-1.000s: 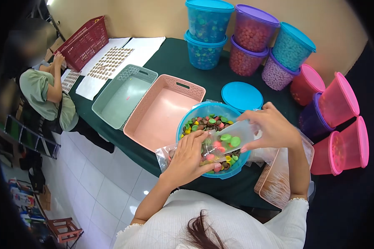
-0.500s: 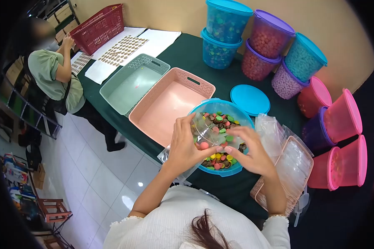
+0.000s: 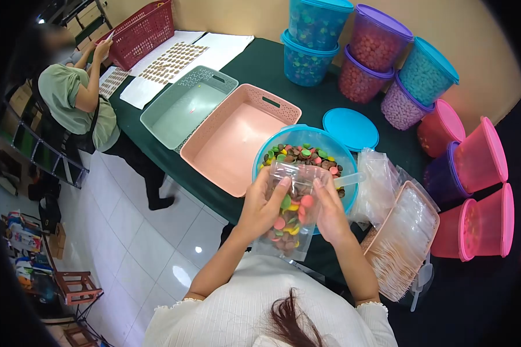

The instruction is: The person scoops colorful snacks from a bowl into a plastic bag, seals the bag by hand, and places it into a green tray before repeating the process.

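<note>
A clear plastic bag, partly filled with green, yellow, pink and brown candy pieces, is held between my hands. My left hand grips its left side near the top, with the thumb across the front. On the opposite side my right hand is closed on the bag edge. Behind the bag stands a blue tub full of loose coloured candies. A clear scoop handle sticks out to the right past my right hand; its other end is hidden.
A pink basket and a green basket stand left of the tub. Right are plastic bags, a tray of packets and a blue lid. Lidded tubs line the back. Another person stands at left.
My hands have come down toward my body from over the tub, and the filled bag now hangs in front of it. The right hand has closed on the bag. The other person's hands have risen.
</note>
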### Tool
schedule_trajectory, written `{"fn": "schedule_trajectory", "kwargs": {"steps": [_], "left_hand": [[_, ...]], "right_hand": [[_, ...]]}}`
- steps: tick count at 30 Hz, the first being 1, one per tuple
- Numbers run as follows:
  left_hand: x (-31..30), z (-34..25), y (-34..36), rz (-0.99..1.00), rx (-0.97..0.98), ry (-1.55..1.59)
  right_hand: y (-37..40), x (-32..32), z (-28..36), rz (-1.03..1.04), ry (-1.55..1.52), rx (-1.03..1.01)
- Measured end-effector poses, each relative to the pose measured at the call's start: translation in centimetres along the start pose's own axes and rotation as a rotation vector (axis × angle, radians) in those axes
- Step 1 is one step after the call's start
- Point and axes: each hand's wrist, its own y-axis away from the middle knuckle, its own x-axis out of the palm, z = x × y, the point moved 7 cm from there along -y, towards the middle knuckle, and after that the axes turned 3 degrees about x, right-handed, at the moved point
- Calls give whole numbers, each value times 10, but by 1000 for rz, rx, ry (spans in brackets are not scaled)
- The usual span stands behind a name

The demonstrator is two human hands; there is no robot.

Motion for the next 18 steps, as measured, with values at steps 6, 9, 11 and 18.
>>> {"fn": "schedule_trajectory", "kwargs": {"steps": [6, 9, 11, 18], "left_hand": [[4, -18, 10, 10, 97, 80], [4, -15, 12, 65, 209, 30], [2, -22, 16, 65, 194, 60], [-19, -32, 23, 108, 145, 92]], "right_hand": [[13, 9, 9, 208, -30, 50], [23, 18, 18, 222, 53, 23], [29, 23, 24, 209, 103, -15], [40, 33, 26, 207, 226, -38]]}}
